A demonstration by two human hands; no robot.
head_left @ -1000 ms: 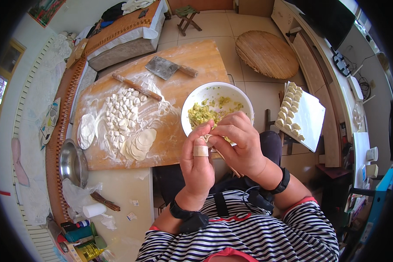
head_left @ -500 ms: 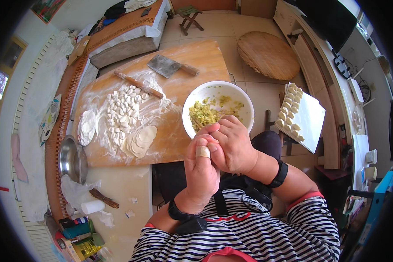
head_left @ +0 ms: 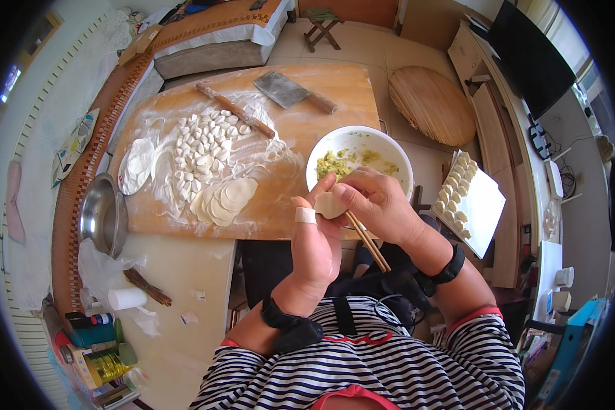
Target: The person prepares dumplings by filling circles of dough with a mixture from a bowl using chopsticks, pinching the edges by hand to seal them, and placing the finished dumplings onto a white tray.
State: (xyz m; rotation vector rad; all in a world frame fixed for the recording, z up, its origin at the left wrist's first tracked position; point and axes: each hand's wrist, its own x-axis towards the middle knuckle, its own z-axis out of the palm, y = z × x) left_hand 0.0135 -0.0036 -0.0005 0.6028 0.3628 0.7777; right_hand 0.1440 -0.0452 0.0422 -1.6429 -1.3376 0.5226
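Observation:
A pale dumpling wrapper rests on the fingers of my left hand, which has a tan bandage on one finger. My right hand pinches the wrapper's far edge with thumb and forefinger. It also grips a pair of wooden chopsticks, whose ends point down toward me. Whether filling lies inside the wrapper is hidden by my fingers. Just beyond both hands stands a white bowl with a yellow-green chopped filling. To the left, a fan of rolled wrappers lies on the floured wooden board.
Several cut dough pieces, a rolling pin, a cleaver and a flour plate occupy the board. A steel basin sits at left. Shaped dumplings line a white tray at right. Behind is a round wooden lid.
My hands were pressed together with their contents hidden. They have come apart somewhat, showing a wrapper between them and chopsticks in my right hand. The whole view has shifted slightly.

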